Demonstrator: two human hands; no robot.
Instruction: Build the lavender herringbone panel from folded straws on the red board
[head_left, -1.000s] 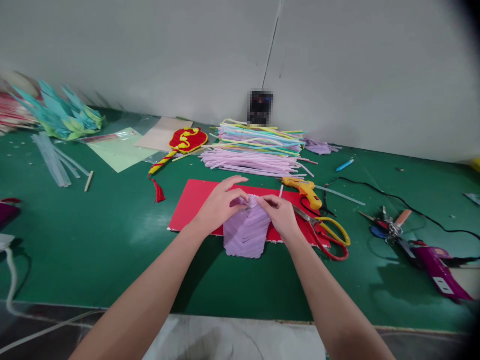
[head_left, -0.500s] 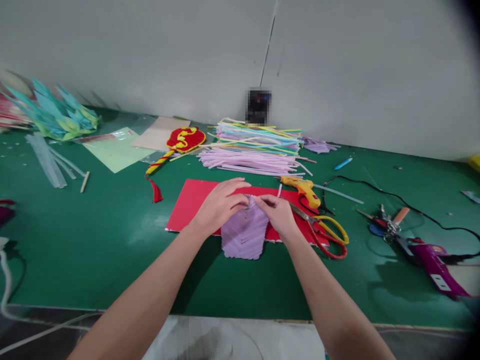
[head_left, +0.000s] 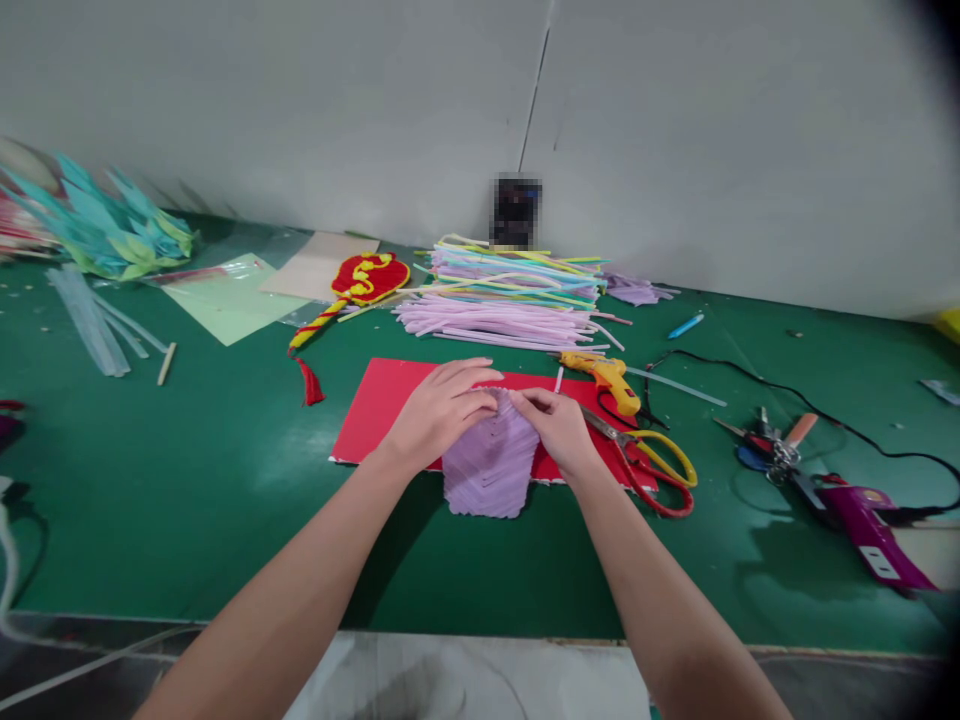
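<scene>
Left hand: left hand [head_left: 442,405] loosely curled, fingers arched over the upper left edge of the purple panel [head_left: 491,475]; thumb tip at the panel's top – can't tell if it grips.
Right hand: right hand [head_left: 556,428] mostly closed, thumb and forefinger pinching the panel's top right edge.
Purple panel: between and below both hands, ribbed in slanting rows that meet mid-panel, lower end past the board's near edge.
Red board [head_left: 386,395]: under the hands, sticking out on both sides, flat on the green table [head_left: 225,510].
Scissors [head_left: 664,470]: just right of right hand, red and yellow handles, blades pointing toward it.
Glue gun [head_left: 611,380]: yellow, beyond and right of right hand, near the scissors.
Stem pile [head_left: 499,325]: beyond both hands, fuzzy lilac, yellow and blue sticks.
Fan [head_left: 369,280]: red with yellow trim, beyond left hand and to its left, tassel toward the person.
Keys [head_left: 782,458]: well right of right hand, near a purple tool [head_left: 874,535].
Clear sticks [head_left: 90,320]: far left of left hand – bunched.
</scene>
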